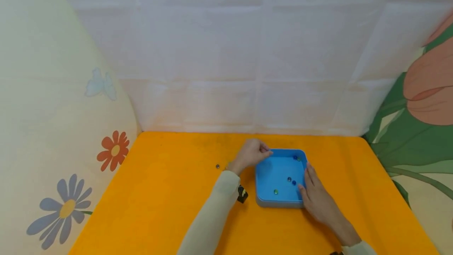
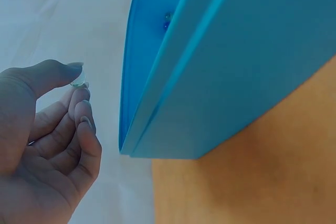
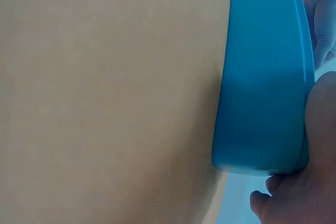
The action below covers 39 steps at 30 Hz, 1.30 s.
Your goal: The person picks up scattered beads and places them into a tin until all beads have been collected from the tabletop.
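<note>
Starting from the left, I see a wall hanging with one butterfly [image 1: 100, 85], one red flower [image 1: 113, 150] and one blue-grey flower [image 1: 60, 211]. Next comes the orange table [image 1: 170, 200], where I count one loose marble [image 1: 217, 166] in plain view, just left of the person's left wrist. One black device [image 1: 242, 194] sits at that wrist.

The left hand [image 1: 250, 153] is by the far left corner of the one blue tray [image 1: 279, 204], pinching one clear marble [image 2: 78, 80] between thumb and fingertips, apart from the rim. Inside the tray, on the table right of the middle, I count five marbles: one green marble [image 1: 276, 192] near the front, one greyish marble [image 1: 289, 179] and one blue marble [image 1: 294, 183] close together, and two more, blue and greenish, by the far right corner.

The right hand [image 1: 320, 204] holds the tray's right side, thumb at the rim, fingers along the outer wall.
</note>
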Each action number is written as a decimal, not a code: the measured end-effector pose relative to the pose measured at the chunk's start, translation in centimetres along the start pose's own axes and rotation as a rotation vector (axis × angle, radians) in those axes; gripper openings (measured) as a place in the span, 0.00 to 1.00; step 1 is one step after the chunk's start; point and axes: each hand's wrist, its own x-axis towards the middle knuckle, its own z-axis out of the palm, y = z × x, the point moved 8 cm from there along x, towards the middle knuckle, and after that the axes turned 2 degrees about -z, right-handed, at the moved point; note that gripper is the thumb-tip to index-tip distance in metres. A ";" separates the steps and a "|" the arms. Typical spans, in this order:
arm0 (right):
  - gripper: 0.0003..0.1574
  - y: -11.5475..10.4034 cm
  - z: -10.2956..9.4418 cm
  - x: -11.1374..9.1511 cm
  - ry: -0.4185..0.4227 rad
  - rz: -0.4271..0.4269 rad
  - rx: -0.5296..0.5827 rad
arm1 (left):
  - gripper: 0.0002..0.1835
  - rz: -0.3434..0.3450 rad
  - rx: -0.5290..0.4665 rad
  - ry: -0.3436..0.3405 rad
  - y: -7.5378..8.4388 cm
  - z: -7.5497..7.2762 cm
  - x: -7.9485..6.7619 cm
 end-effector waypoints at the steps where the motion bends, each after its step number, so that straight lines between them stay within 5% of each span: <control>1: 0.48 0.0 0.0 0.0 0.000 0.000 0.000 | 0.14 -0.002 0.000 -0.002 0.1 0.1 0.1; 39: 0.48 -0.3 -0.2 -0.1 0.000 0.011 -0.003 | 0.15 0.031 -0.051 -0.022 3.1 3.4 2.1</control>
